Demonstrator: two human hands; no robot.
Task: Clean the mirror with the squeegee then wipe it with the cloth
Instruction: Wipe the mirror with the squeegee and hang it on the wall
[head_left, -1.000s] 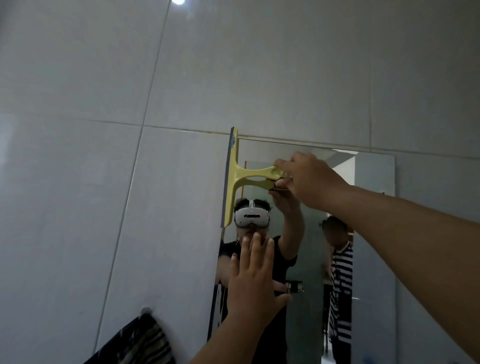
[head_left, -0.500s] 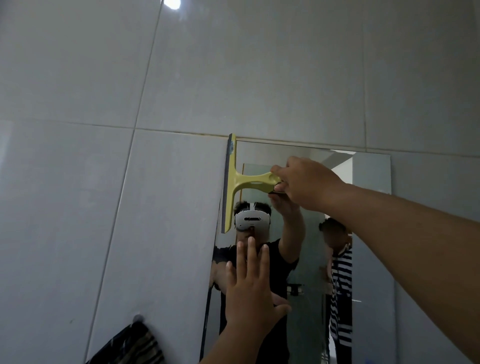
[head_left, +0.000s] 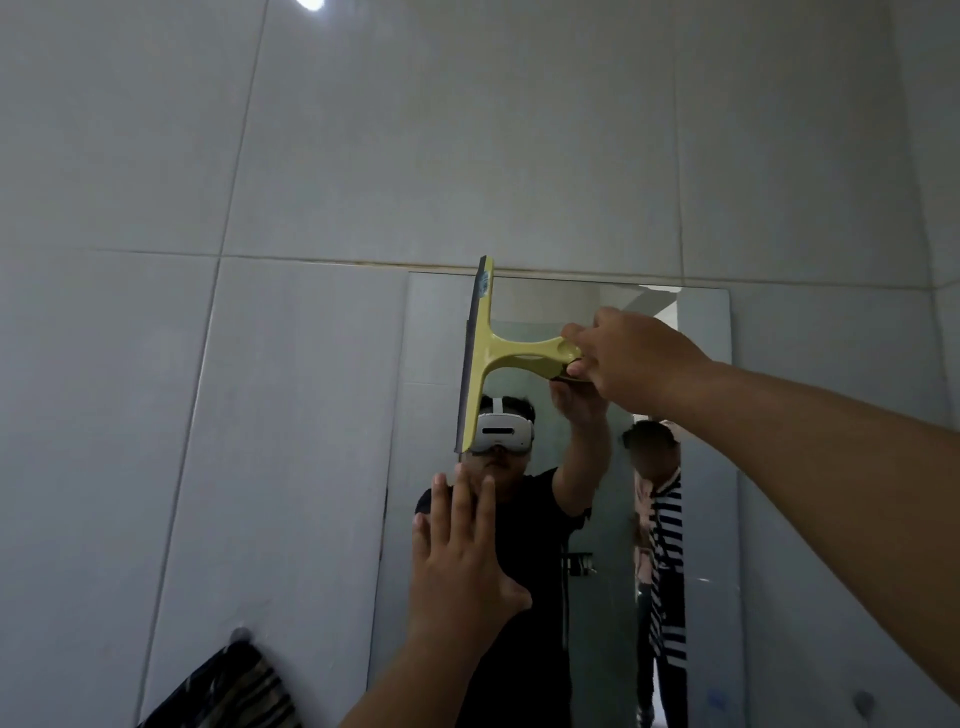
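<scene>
The right hand reaches in from the right of the frame and pinches the end of the yellow squeegee handle — the handle runs leftward from the fingers to the blade, which stands nearly upright against the upper left part of the wall mirror, its top at the mirror's upper edge. Below, in the lower centre, the left hand is spread flat with straight fingers toward the glass, fingertips just under the blade's lower end. A striped cloth hangs on a hook at lower left, on the grey tiled wall — well apart from both hands.
</scene>
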